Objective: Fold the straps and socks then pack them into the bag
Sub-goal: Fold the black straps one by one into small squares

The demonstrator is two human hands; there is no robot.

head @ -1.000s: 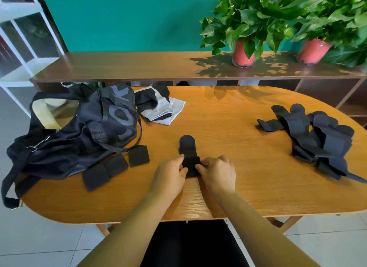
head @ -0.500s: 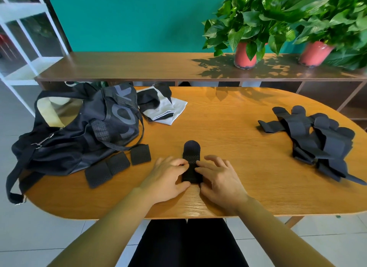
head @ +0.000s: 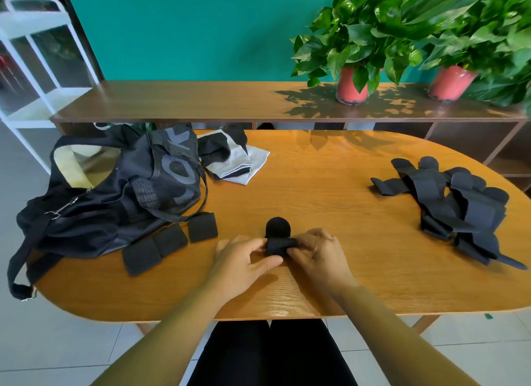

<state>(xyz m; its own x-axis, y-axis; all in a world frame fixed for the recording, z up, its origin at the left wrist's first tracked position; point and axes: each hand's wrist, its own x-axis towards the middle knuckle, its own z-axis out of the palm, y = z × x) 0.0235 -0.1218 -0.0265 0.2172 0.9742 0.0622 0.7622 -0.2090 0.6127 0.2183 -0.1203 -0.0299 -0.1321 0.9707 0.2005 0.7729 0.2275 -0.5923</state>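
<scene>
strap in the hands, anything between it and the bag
Yes: three folded straps lie flat on the table between the strap, pinched by the left hand and right hand, and the bag. They lie low, so carrying it over them should probably clear.

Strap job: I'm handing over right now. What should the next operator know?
Hands: left hand and right hand both pinch one strap, partly rolled, its rounded end flat on the table.
Done: folded straps lie beside the bag, not packed.
Left: finish this strap, fold the pile at the right, see to the socks beyond the bag, then pack everything.
</scene>
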